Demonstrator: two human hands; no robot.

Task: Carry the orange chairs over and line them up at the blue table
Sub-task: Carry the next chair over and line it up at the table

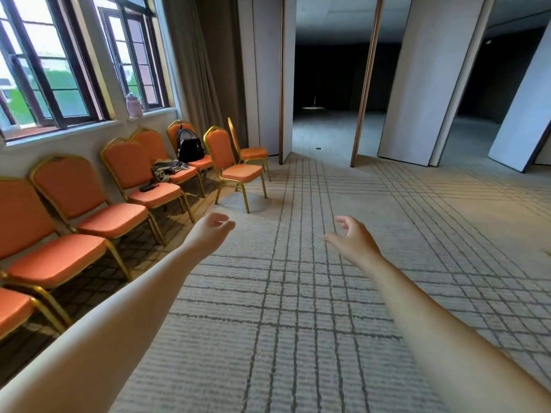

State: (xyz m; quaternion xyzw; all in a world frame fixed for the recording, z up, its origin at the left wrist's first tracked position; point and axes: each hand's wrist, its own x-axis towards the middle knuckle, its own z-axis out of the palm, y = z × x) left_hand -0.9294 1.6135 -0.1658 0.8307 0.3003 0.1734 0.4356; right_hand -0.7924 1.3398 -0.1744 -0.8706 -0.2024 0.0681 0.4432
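Both bare arms reach forward over the carpet (298, 323), which is pale with a grid of dark lines. The left hand (213, 231) is in the air above the carpet. Its fingers (223, 219) are loosely curled and a little apart, and it holds nothing. The right hand (350, 238) is at about the same height, well apart from the left one. Its thumb points to the left, its fingers (343, 221) are bent and spread, and it also holds nothing. Both hands are apart from the chairs.

The orange chairs (113, 219), with gold-coloured frames, stand in a row along the left edge of the carpet, their backs to the wall under the windows (59, 70). The row begins at the bottom left corner of the view and runs away from the person. On a seat further along the row lies a small dark object (149, 186); what it is I cannot tell. On the next seat is a bundle of cloth (167, 169). On the seat after it a black backpack (190, 147) stands upright against the backrest.

One free chair (238, 171) stands out of the row, on the carpet just in front of its far end, with its seat turned to the right. Behind it the last chair (252, 153) stands near the curtain (193, 70), seen from the side. On the window sill (89, 126) above the row stands a pink jug (134, 105). Farther away, tall grey partition panels (417, 84) stand partly open, and the room behind them is dark.
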